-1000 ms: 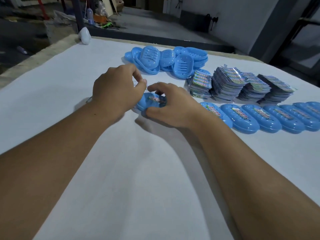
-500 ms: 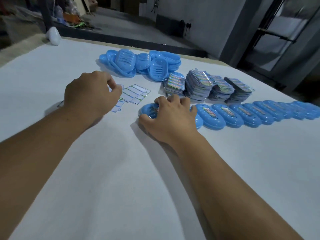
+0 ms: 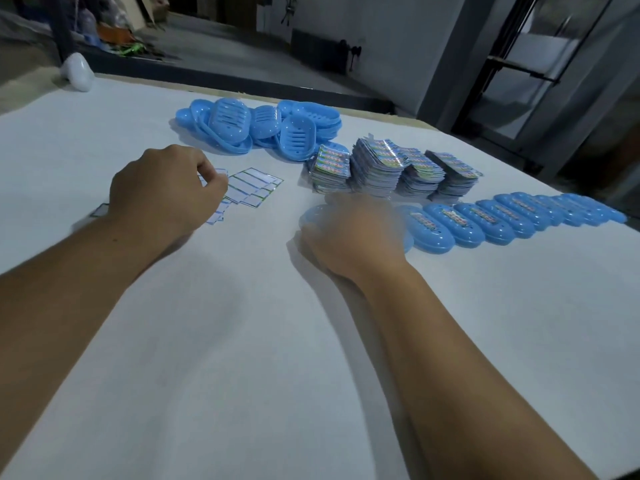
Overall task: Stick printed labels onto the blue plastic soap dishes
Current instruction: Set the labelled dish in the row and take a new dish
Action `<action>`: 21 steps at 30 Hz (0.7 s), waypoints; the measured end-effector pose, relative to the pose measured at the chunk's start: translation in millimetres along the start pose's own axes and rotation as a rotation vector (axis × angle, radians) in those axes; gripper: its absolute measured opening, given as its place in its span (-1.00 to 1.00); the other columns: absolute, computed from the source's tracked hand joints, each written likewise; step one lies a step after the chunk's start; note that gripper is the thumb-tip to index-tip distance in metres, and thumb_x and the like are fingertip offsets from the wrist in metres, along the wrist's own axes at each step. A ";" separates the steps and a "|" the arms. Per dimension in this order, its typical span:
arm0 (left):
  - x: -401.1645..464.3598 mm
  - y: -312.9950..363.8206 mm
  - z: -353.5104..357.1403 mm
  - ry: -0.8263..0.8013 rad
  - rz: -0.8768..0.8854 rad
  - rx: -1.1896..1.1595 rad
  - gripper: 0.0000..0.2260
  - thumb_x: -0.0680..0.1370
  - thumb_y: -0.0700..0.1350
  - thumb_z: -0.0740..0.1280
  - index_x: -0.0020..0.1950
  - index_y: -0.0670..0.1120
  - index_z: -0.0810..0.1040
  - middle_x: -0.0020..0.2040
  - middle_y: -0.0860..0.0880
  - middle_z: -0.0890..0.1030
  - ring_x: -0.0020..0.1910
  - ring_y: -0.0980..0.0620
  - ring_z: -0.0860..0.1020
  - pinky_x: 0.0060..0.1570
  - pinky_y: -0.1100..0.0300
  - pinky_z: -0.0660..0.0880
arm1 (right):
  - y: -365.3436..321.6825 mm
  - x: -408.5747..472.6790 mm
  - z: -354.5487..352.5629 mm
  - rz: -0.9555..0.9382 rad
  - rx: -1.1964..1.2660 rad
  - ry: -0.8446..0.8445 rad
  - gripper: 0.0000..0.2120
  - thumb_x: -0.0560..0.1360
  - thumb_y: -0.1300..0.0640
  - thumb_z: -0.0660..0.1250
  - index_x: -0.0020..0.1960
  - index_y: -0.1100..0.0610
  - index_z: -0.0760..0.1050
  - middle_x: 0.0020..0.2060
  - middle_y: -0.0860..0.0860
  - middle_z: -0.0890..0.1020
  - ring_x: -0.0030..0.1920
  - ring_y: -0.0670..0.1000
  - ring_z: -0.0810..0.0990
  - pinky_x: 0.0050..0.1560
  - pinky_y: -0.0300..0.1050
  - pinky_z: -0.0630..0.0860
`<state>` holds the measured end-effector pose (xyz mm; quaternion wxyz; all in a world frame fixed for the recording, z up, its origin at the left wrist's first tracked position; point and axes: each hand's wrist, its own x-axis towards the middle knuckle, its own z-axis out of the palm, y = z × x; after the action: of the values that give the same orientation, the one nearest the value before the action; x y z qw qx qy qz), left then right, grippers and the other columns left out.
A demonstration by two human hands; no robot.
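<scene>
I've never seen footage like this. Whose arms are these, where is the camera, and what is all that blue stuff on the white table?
There is no machine here: a person wears a camera on the head, looking down at their own hands. The left hand is curled over small white label papers. The right hand, blurred, rests on a blue soap dish at the near end of a row of labelled dishes. Farther back on the white table lie a pile of unlabelled dishes and stacks of printed labels. Whether either hand holds anything is unclear.
</scene>
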<state>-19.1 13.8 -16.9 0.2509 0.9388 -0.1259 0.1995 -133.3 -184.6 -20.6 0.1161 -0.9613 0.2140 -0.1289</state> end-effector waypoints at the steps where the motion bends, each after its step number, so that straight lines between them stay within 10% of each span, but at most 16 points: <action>1: -0.1 0.5 -0.1 -0.002 0.001 -0.002 -0.79 0.55 0.17 0.31 -0.12 0.06 0.59 -0.11 -0.06 0.65 -0.14 -0.15 0.53 -0.14 0.07 0.41 | 3.9 1.3 -1.4 0.004 0.002 0.000 -0.45 0.51 -0.24 0.21 0.46 -0.11 0.37 0.43 0.05 0.43 0.47 0.20 0.27 0.52 0.30 0.03; 21: 2.1 -2.8 -5.3 -0.062 -0.032 -0.003 -0.81 0.56 0.19 0.31 -0.10 0.11 0.56 -0.09 0.00 0.65 -0.14 -0.05 0.55 -0.16 0.11 0.40 | -3.8 28.7 -6.6 -0.203 0.058 0.086 -0.60 0.56 -0.13 0.28 0.37 -0.09 0.51 0.38 -0.02 0.52 0.36 0.17 0.45 0.41 0.08 0.29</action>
<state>-17.9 18.7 -13.0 0.2513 0.9462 -0.1187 0.1660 -108.7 -195.1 -7.7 0.1206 -0.9679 0.1166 -0.1874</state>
